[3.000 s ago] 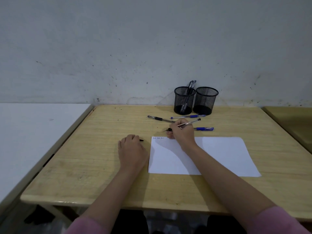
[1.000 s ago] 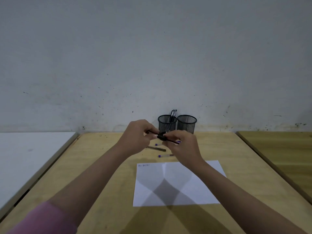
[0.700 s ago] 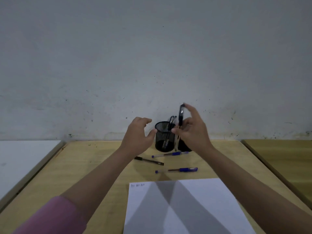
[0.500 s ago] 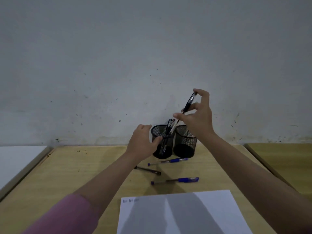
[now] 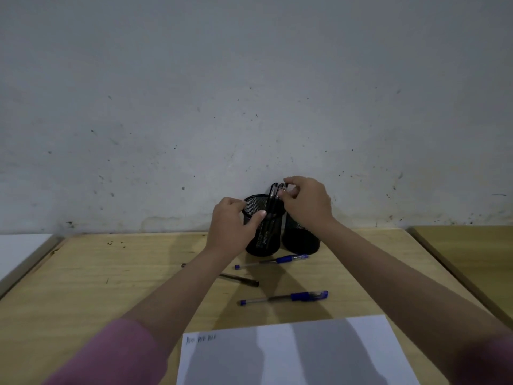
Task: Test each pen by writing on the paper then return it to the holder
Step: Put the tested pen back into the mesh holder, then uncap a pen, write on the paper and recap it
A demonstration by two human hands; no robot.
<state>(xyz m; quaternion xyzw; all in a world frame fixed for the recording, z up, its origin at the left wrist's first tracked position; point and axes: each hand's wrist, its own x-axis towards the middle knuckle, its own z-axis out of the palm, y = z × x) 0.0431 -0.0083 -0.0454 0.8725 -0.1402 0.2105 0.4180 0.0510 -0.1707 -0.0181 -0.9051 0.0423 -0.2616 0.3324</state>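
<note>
wooden desk (image 5: 111, 287) under a grey wall. mid-frame, my left hand (image 5: 231, 226) grips the holder (image 5: 262, 234); my right hand (image 5: 306, 202) pinches a pen (image 5: 281, 190) dropped in it. paper (image 5: 305, 354), lower frame, shows three marks; three loose pens (image 5: 283, 297) remain untested.

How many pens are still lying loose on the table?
3: a blue pen just in front of the two mesh holders, a black pen partly hidden under the left forearm, and a second blue pen nearer the paper.
</note>
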